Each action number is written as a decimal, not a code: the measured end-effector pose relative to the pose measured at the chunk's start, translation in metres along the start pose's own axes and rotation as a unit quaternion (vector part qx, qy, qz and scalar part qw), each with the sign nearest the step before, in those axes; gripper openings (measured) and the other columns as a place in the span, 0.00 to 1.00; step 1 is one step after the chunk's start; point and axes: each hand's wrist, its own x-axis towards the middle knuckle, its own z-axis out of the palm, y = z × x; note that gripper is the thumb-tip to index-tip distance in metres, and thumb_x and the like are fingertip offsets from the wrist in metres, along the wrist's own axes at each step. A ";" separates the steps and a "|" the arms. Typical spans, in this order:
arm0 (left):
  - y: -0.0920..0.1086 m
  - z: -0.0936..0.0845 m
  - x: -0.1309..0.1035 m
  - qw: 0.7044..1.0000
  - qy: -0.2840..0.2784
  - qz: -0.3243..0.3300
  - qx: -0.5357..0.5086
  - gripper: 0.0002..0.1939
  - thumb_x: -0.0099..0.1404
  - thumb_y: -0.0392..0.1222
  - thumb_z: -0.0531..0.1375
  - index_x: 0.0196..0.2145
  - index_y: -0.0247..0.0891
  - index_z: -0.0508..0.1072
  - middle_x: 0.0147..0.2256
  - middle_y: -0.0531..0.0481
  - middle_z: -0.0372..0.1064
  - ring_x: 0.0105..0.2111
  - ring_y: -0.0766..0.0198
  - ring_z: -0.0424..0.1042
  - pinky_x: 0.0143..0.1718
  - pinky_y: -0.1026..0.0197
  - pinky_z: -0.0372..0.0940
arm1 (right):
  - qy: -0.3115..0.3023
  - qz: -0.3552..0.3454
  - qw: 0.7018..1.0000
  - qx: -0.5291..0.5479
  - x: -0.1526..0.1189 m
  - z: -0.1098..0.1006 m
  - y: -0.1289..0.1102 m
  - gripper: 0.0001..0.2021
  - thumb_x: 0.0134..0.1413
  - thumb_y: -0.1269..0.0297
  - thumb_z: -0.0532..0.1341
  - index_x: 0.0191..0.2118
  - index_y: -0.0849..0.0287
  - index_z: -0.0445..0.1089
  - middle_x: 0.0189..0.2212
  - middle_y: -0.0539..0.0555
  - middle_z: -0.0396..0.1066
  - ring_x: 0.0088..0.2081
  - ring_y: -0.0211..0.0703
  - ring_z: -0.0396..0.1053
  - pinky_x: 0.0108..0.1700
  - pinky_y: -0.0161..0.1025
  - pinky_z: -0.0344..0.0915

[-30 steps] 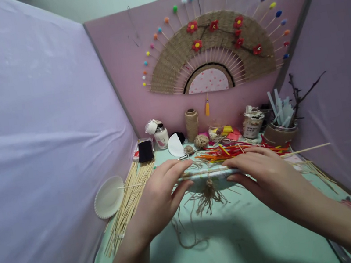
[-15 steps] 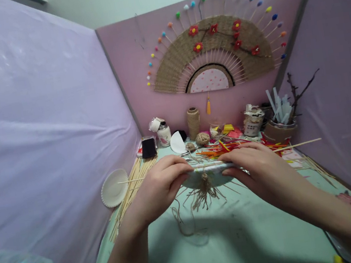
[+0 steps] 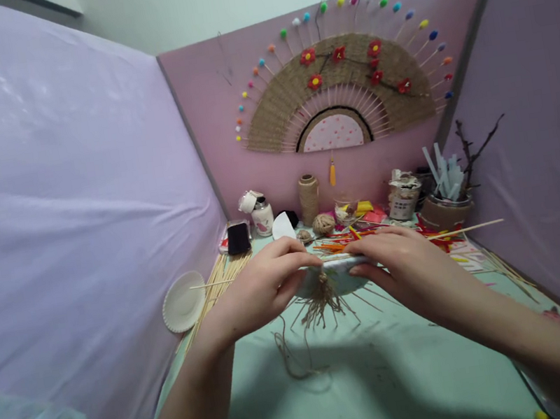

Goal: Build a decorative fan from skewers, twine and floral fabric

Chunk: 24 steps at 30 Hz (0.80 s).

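Note:
Both my hands grip the straight top edge of a pale, patterned half-round piece [image 3: 341, 279] above the table. My left hand [image 3: 274, 277] pinches it left of the middle, fingertips on top and thumb below. Right of the middle, my right hand [image 3: 399, 258] clasps the same edge. Thin sticks fan out beneath the piece, and one long stick [image 3: 474, 228] runs sideways along the edge, its ends showing past both hands. From the middle hangs a frayed twine tassel [image 3: 324, 298]. A loose strand of twine [image 3: 298, 375] trails below onto the table.
A large woven fan [image 3: 329, 88] with pom-pom tips hangs on the pink back panel. Along the back stand a twine spool [image 3: 309, 199], jars and a pot [image 3: 447, 210] of glue sticks and twigs. Bamboo sticks [image 3: 219, 276] and a white scalloped dish [image 3: 184, 302] lie left.
My left hand's fingertips have slid right along the edge toward the tassel. My right hand keeps its hold. The view has tilted slightly upward.

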 end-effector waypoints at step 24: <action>-0.020 -0.010 0.012 0.998 -0.064 -0.011 -0.016 0.14 0.66 0.33 0.58 0.48 0.40 0.73 0.45 0.47 0.72 0.45 0.64 0.71 0.49 0.59 0.66 | -0.027 -0.048 0.992 0.116 0.017 0.000 0.008 0.09 0.59 0.73 0.59 0.43 0.56 0.73 0.42 0.55 0.74 0.42 0.44 0.73 0.42 0.39 0.68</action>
